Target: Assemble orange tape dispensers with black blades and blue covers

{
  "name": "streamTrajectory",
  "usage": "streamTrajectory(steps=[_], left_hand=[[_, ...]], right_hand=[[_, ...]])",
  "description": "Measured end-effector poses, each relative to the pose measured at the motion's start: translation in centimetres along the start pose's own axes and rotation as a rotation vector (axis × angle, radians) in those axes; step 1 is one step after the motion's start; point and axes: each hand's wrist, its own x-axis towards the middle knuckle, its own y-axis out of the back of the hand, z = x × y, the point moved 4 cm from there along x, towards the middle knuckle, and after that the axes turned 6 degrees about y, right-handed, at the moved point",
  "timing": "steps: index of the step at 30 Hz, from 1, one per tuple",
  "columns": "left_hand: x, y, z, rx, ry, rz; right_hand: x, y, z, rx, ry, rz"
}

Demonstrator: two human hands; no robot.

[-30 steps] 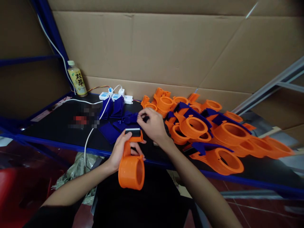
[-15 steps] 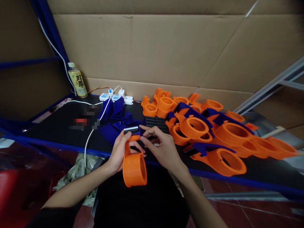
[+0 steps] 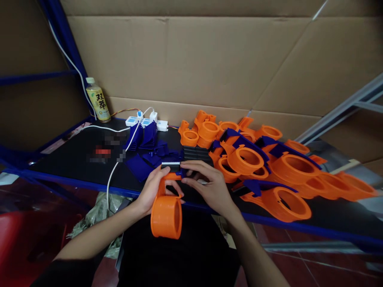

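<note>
Gripping left hand [image 3: 153, 186]: clamped on orange dispenser [image 3: 165, 218]
Right hand [image 3: 213, 186]: pinching small blue part [image 3: 183, 173] beside white toothed strip [image 3: 170, 163]

The black table [image 3: 64, 157] carries a bottle [image 3: 99, 103] at its back left, a power strip [image 3: 162, 126], blue plates [image 3: 139, 167], black strips [image 3: 196, 153] and piled orange holders [image 3: 269, 203].

on tabletop [image 3: 68, 155], rear row left to right along cardboard wall [image 3: 194, 59]: bottle [image 3: 98, 103], power strip [image 3: 162, 126], then dispenser pile [image 3: 237, 164] spread over the right side. just before power strip, two stacks of plates [image 3: 149, 136], then loose parts [image 3: 138, 167] nearer the front, with bars [image 3: 196, 152] between these and the pile. over front edge, tape dispenser [image 3: 165, 219] in left hand [image 3: 152, 187], small part [image 3: 179, 173] at its right end in right hand [image 3: 213, 185].
</note>
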Motion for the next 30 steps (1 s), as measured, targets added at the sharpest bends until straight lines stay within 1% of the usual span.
streamTrajectory(steps=[4, 8, 11, 15, 18, 21, 25, 30], left_hand=[[-0.2, -0.4, 0.4, 0.018, -0.016, 0.01], [-0.3, -0.6, 0.4, 0.011, -0.003, -0.002], [-0.1, -0.5, 0.3, 0.024, -0.021, -0.03], [0.0, -0.5, 0.2, 0.097, -0.043, -0.087], [0.1, -0.4, 0.1, 0.123, -0.036, -0.081], [0.2, -0.2, 0.0, 0.141, -0.037, -0.067], [0.2, -0.1, -0.1, 0.194, -0.089, -0.077], [0.1, 0.2, -0.4, 0.262, -0.151, -0.091]], right_hand=[[-0.2, 0.2, 0.6, 0.036, -0.023, 0.03], [-0.4, 0.3, 0.6, 0.0, -0.009, 0.02], [-0.5, 0.4, 0.3, -0.034, 0.032, -0.004], [-0.8, 0.5, -0.1, -0.08, 0.12, -0.011], [-1.0, 0.3, -0.2, -0.103, 0.182, -0.008], [-1.1, 0.1, 0.0, -0.099, 0.212, -0.001], [-1.2, 0.2, -0.2, -0.109, 0.243, 0.023], [-1.1, 0.1, -1.2, -0.185, 0.331, 0.047]])
